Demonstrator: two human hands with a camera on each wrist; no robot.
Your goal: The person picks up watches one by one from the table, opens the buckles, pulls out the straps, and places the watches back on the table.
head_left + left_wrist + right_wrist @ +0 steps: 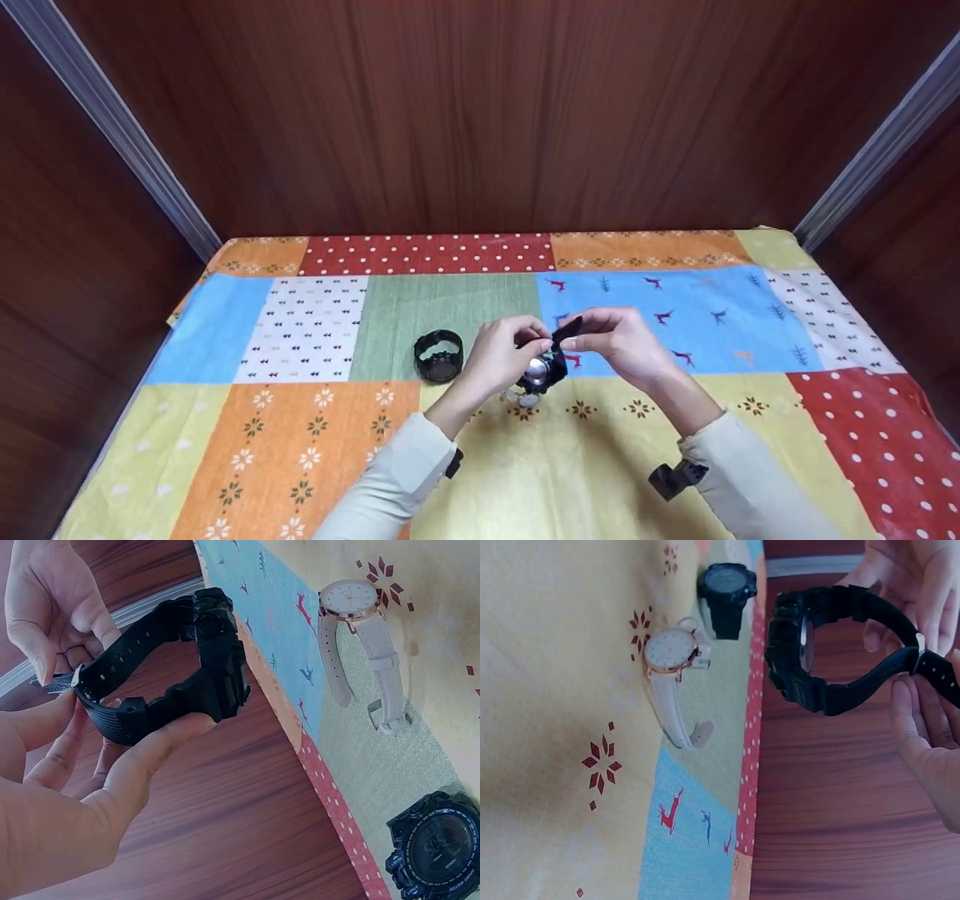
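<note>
Above the table, both hands hold a black wristwatch (556,369) with its strap closed into a loop. My left hand (501,354) grips the strap near the buckle (77,676), one finger lying along the band towards the case. The strap's free end (939,675) passes through that buckle, and my right hand (626,346) pinches it between thumb and fingers. Beneath the hands lies a white-strapped watch (349,600) with a rose-gold rim, its strap unfastened. Left of the left hand, a second black watch (439,360) rests on the cloth, dial towards me.
A patchwork-print tablecloth (300,457) covers the table. Dark wood panels (450,112) rise behind it and at both sides, with grey metal strips (127,127) at the corners. Small black devices (675,478) are strapped to the sleeves.
</note>
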